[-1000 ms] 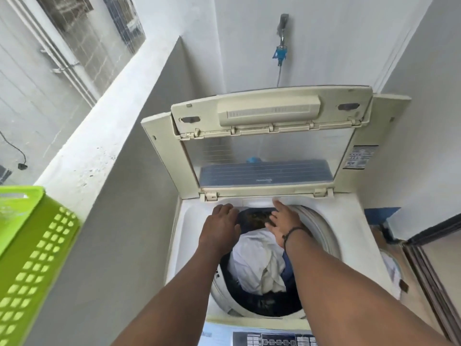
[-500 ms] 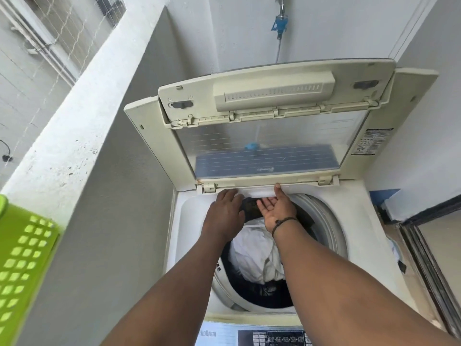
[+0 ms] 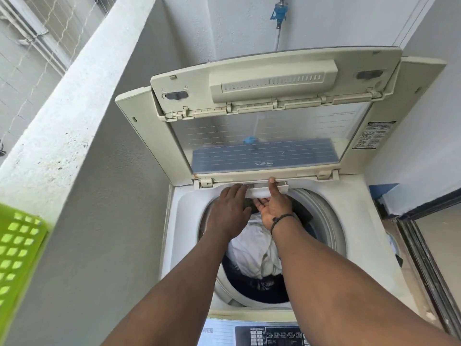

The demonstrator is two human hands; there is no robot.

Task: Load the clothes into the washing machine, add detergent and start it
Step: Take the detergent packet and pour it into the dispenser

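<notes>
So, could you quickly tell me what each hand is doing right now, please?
Left hand: open, fingers resting on the white drawer.
Right hand: holding that drawer, thumb on top.

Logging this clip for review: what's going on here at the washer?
A person stands over an open top-loading washing machine with its lid raised. Clothes, a white garment on top, already fill the drum. The right hand, palm up, grips a small white drawer at the tub's back rim, thumb on top; the left hand rests beside it. No detergent is visible.
</notes>
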